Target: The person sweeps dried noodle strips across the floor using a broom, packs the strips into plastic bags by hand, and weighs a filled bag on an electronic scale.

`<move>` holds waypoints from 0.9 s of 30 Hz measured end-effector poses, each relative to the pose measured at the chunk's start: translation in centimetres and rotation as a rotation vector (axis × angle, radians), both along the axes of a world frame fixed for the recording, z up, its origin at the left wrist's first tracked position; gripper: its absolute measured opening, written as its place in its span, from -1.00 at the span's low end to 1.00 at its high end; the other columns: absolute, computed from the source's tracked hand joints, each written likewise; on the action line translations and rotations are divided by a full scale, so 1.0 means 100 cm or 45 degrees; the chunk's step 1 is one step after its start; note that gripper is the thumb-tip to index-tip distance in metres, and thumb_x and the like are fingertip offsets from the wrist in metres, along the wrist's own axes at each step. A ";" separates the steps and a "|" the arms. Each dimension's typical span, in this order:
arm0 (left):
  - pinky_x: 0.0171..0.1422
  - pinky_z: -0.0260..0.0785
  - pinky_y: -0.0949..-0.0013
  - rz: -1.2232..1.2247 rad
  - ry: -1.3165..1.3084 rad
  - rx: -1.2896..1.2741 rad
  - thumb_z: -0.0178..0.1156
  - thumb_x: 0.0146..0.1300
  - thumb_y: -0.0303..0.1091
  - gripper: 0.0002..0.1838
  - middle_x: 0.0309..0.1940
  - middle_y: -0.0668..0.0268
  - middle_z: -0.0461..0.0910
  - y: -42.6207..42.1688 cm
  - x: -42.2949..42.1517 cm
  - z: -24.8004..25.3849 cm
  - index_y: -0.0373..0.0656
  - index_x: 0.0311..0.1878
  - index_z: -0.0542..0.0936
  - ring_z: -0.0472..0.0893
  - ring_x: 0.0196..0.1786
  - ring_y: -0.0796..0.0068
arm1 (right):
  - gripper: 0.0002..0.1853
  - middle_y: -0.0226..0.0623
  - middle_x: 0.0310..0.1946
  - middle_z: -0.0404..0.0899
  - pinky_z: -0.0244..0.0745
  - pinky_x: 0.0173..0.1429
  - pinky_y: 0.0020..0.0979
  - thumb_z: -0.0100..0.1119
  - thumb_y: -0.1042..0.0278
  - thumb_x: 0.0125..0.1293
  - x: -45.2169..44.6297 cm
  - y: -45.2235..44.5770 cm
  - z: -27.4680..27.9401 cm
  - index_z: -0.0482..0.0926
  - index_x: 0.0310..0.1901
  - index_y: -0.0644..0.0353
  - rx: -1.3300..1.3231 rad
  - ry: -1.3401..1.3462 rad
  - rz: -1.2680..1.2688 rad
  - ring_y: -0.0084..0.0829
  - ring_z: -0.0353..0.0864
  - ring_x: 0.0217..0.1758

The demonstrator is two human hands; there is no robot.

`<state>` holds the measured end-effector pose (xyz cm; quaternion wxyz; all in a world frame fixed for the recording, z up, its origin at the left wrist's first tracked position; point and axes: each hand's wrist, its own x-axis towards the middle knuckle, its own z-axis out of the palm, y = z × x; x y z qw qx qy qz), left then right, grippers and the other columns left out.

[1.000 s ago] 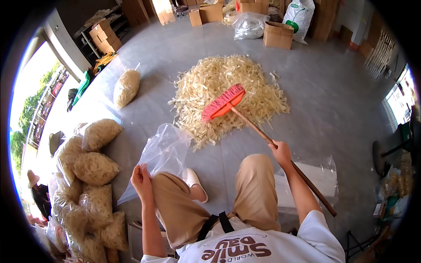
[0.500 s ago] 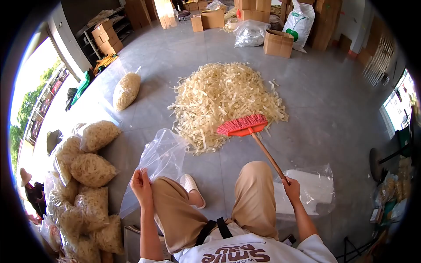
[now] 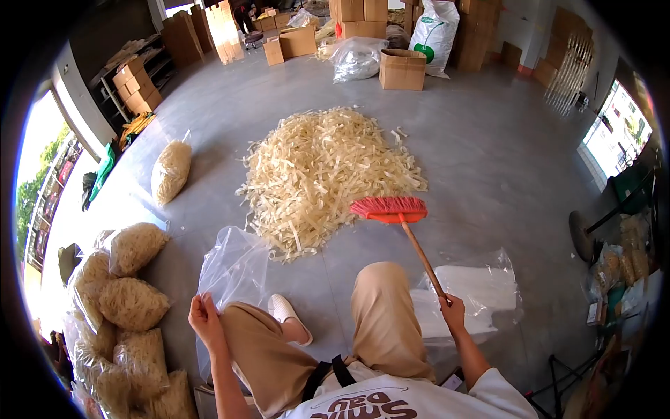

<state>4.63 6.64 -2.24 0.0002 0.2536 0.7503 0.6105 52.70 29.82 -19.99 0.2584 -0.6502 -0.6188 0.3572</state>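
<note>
My right hand is closed round the wooden handle of a red broom, whose pink bristles lie at the lower right edge of a heap of pale strips. In my left hand, beside my knee, the fingers pinch the edge of a clear plastic bag. The bag hangs limp and reaches toward the heap's lower left edge. Nothing shows inside it.
Filled bags are piled at the left, and one filled bag stands apart farther up. Flat clear plastic lies by my right hand. Cardboard boxes and a white sack stand at the back.
The broom head has come off the middle of the heap to its lower right edge, and my right hand has moved down and back. My left hand still holds the bag. The view has shifted.
</note>
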 end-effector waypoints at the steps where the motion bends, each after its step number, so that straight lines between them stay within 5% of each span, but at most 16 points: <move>1: -0.51 0.07 0.63 -0.004 -0.012 0.007 0.08 0.30 -0.40 -0.86 -0.63 0.55 0.30 0.001 0.000 0.000 -0.20 -0.39 0.48 0.23 -0.58 0.81 | -0.78 -0.31 -0.73 0.49 0.33 -0.49 -0.43 0.15 0.28 0.17 0.003 -0.001 -0.005 0.62 -0.22 0.20 -0.002 0.039 -0.029 -0.52 0.48 -0.65; 9: -0.53 0.05 0.64 -0.020 0.005 0.027 0.07 0.29 -0.41 -0.86 -0.64 0.56 0.28 0.004 0.001 0.001 -0.19 -0.40 0.47 0.22 -0.59 0.81 | -0.77 -0.35 -0.72 0.48 0.34 -0.49 -0.48 0.15 0.35 0.17 0.023 -0.009 -0.015 0.61 -0.19 0.28 -0.063 0.115 -0.271 -0.58 0.48 -0.64; 11: -0.53 0.04 0.64 -0.010 0.015 0.022 0.07 0.29 -0.41 -0.86 -0.65 0.57 0.27 0.003 -0.001 0.000 -0.19 -0.40 0.47 0.22 -0.59 0.81 | -0.72 -0.42 -0.71 0.44 0.19 -0.73 -0.57 0.13 0.31 0.21 0.032 -0.006 -0.029 0.58 -0.09 0.24 -0.007 0.190 -0.279 -0.66 0.31 -0.76; 27: -0.52 0.03 0.64 -0.046 0.018 0.018 0.07 0.29 -0.41 -0.87 -0.63 0.57 0.30 0.002 -0.001 -0.001 -0.18 -0.39 0.48 0.21 -0.59 0.82 | -0.76 -0.36 -0.69 0.47 0.22 -0.74 -0.53 0.11 0.40 0.19 0.068 0.007 -0.045 0.56 -0.12 0.25 -0.174 0.318 -0.633 -0.61 0.36 -0.76</move>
